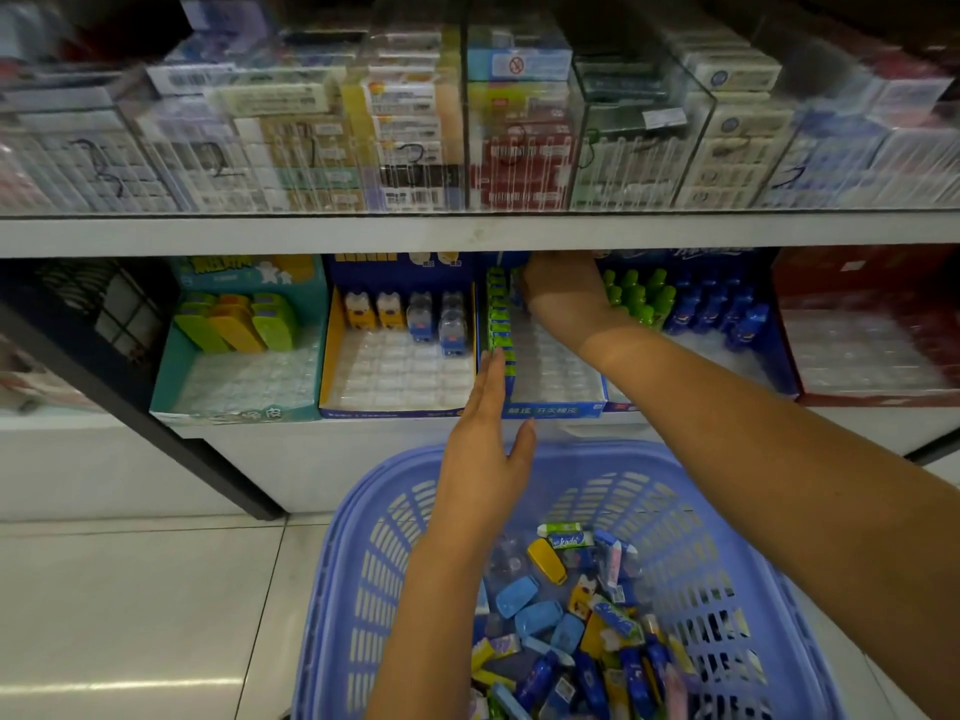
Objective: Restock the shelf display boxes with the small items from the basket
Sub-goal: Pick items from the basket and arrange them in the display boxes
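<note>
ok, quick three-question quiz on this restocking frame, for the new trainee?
1. True or false: the left hand is flat, fingers straight, fingertips at the row of green items.
2. The right hand reaches into: A) the teal box, B) the back of the blue display box, C) the red box.
3. Fill in: the loose mixed items lie in the ___.
Key: 1 true; 2 B; 3 basket.
</note>
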A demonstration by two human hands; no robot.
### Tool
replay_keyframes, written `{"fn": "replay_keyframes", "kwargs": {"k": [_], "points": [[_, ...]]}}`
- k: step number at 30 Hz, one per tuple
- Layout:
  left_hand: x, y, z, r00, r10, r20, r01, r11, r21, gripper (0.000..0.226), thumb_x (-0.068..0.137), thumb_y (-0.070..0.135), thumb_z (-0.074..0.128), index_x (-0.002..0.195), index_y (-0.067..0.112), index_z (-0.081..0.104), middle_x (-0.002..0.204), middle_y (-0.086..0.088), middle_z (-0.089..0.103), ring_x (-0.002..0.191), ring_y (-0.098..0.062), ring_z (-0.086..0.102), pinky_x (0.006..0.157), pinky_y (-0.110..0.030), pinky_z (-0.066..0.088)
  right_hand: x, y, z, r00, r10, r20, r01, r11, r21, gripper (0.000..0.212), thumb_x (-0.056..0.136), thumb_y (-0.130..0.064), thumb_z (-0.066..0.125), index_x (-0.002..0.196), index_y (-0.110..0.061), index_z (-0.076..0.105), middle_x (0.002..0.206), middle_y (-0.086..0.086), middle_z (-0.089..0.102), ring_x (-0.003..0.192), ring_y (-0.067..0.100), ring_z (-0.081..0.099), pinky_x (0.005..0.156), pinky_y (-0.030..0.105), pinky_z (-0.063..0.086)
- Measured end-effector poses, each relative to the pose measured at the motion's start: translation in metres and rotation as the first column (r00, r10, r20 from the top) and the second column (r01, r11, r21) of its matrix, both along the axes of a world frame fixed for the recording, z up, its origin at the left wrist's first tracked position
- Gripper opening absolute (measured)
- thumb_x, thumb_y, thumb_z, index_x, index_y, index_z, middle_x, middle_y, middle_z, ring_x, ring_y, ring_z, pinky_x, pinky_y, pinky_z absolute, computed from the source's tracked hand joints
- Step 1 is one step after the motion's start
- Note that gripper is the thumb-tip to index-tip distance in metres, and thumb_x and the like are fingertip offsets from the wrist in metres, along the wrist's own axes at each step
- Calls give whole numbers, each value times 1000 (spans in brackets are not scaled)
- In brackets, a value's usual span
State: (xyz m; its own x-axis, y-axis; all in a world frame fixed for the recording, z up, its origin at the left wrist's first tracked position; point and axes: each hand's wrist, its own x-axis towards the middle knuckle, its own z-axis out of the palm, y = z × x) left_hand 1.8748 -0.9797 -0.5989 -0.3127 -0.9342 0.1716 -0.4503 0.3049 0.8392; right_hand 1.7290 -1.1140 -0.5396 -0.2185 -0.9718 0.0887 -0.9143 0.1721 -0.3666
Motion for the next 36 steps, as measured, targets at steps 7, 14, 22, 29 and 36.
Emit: {"fn": "replay_keyframes", "kwargs": {"k": [7,14,22,29,36], "points": [[5,20,7,962,195,-191,-217,971,-101,42,98,26,51,139,22,45,138,10,47,123,5,40,99,-4,32,-2,40,25,960,172,-220,-174,985,8,34,94,-25,51,124,-10,56,130,14,52,120,30,47,100,34,38],[-5,42,-68,968,-36,250,-23,973,230,16,96,17,51,103,9,63,90,-11,67,80,-21,62,71,-32,50,-26,176,-60,949,52,312,-131,962,240,28,84,-29,66,62,-12,59,57,0,50,54,13,47,52,24,36],[-15,104,-155,598,-645,475,175,684,708,39,94,8,51,132,4,47,129,-19,52,112,-35,54,90,-42,46,-37,237,-215,997,60,-53,14,525,851,31,91,-35,57,96,-4,54,67,6,42,64,21,54,47,27,35],[-13,103,-170,580,-677,453,165,642,749,46,94,17,55,137,6,43,136,-19,47,121,-35,49,95,-40,42,-21,236,-239,970,187,-158,42,510,859,36,96,-12,49,132,-7,45,109,17,62,110,30,59,88,39,50],[-10,99,-182,611,-683,400,131,585,800,23,92,18,55,102,-3,59,88,-19,51,78,-25,47,67,-36,36,-4,216,-234,984,120,-129,0,731,682,32,92,-9,45,124,-4,49,118,13,60,107,30,57,91,44,44]]}}
